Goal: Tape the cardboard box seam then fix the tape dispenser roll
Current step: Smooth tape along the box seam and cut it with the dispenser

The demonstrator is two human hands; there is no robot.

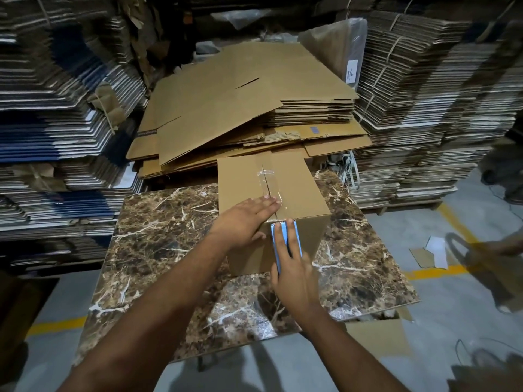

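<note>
A brown cardboard box (300, 193) stands on a marble-patterned tabletop (169, 244). Clear tape (267, 182) runs along its top centre seam, wrinkled near the far end. My left hand (246, 219) lies flat on the box top, fingers together, pressing beside the seam near the front edge. My right hand (288, 267) holds a light blue tape dispenser (295, 236) against the box's front face, just below the top edge, where the tape comes over. The dispenser's roll is hidden under my fingers.
Flattened brown cartons (243, 108) lie piled behind the table. Tall bundles of folded cardboard stand at the left (56, 123) and at the right (424, 108). Grey floor with yellow lines (441, 271) surrounds the table; paper scraps (433, 253) lie to the right.
</note>
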